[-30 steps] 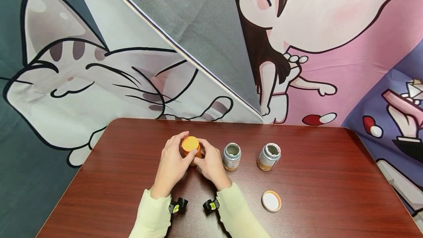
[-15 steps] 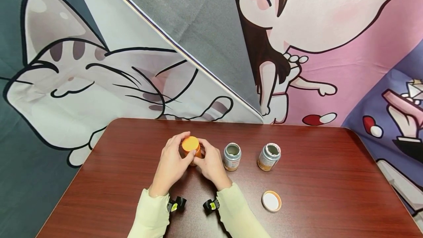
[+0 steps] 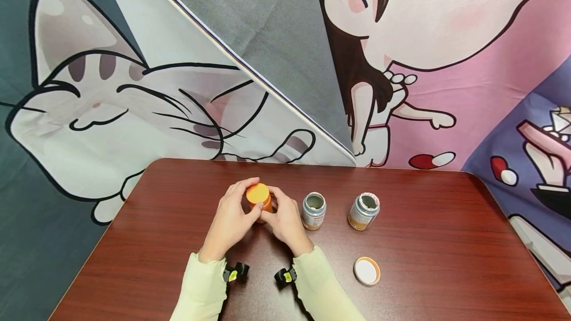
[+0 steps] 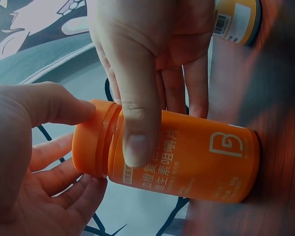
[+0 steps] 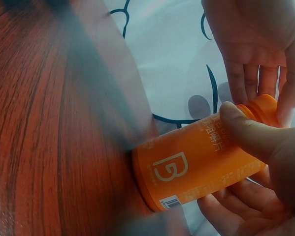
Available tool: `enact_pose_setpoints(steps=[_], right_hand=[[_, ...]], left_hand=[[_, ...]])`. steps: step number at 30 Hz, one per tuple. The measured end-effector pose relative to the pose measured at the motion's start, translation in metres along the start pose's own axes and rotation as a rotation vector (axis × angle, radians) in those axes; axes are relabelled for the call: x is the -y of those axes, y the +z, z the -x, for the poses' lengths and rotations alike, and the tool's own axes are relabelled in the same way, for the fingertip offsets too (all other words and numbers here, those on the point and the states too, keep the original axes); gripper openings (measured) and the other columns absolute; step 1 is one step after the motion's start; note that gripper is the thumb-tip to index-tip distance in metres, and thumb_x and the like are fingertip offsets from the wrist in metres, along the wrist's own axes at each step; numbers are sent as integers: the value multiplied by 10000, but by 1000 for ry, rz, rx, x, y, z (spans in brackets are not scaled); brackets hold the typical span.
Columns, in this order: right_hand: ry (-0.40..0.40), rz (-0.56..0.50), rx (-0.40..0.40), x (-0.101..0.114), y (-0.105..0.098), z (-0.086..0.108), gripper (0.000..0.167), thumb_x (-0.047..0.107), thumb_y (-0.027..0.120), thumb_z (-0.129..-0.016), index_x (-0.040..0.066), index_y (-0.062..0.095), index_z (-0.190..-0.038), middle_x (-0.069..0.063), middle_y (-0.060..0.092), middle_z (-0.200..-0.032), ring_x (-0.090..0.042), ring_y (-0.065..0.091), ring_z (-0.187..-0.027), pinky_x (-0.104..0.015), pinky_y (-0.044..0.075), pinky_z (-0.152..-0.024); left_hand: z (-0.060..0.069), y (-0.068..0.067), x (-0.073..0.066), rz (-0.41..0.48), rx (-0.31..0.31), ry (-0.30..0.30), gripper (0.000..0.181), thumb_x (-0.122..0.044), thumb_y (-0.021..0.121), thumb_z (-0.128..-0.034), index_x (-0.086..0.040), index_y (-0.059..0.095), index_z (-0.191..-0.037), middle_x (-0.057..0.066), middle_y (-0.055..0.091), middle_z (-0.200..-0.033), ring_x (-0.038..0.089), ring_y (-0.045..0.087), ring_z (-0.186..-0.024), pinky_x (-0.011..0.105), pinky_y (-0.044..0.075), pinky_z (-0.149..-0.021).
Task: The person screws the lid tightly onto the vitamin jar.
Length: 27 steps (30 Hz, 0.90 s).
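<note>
Over on the brown table (image 3: 437, 241), the left hand (image 3: 230, 222) pinches the cap (image 3: 258, 192) of an orange bottle (image 4: 201, 160) while the right hand (image 3: 286, 222) grips it lower down, the bottle upright near two open jars (image 3: 314, 215).

Between the left hand (image 3: 229, 219) and right hand (image 3: 284, 219), the orange bottle (image 4: 206, 160) looks like smooth plastic with a soft sheen. Beneath them, the table (image 3: 147, 246) shows glossy wood grain; beyond them, the backdrop (image 3: 272, 9) looks like matt, creased cloth.
</note>
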State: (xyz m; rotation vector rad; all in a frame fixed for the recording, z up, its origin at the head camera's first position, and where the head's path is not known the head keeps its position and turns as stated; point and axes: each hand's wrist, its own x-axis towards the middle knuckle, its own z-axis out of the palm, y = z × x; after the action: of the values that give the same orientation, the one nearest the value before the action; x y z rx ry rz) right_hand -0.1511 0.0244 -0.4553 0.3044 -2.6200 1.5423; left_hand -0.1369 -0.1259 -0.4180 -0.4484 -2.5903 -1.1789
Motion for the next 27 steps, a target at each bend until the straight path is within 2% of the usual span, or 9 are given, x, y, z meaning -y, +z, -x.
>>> enact_pose_setpoints(steps=[11,17,22,27], right_hand=[[26,-3,20,0,0,-1,547,86,788,-817,101,614,-1335,-97,691,-1226,-203,663,-1105,-356,533,-933],[8,-3,10,1,0,0,534,97,805,-817,88,623,-1320,-109,691,-1226,-224,664,-1107,-366,533,-936],[-2,-7,3,1,0,1,531,97,810,-814,90,628,-1313,-102,700,-1204,-215,672,-1081,-378,539,-923],[23,-43,13,0,0,1,542,110,825,-815,101,626,-1318,-86,704,-1195,-199,677,-1074,-388,540,-922]], left_hand=[[0,-2,5,20,25,26,593,-60,771,-834,-126,577,-1390,50,599,-1364,244,553,-1227,495,456,-991],[0,-4,6,28,33,26,646,-116,788,-842,-136,541,-1439,33,556,-1425,224,550,-1267,473,448,-1030],[0,-4,4,23,-6,20,660,-178,819,-838,-119,542,-1434,48,546,-1432,252,554,-1265,483,450,-1023],[0,-3,-2,-4,-83,-34,644,-239,839,-828,-102,572,-1398,68,564,-1399,271,552,-1263,489,443,-1028]])
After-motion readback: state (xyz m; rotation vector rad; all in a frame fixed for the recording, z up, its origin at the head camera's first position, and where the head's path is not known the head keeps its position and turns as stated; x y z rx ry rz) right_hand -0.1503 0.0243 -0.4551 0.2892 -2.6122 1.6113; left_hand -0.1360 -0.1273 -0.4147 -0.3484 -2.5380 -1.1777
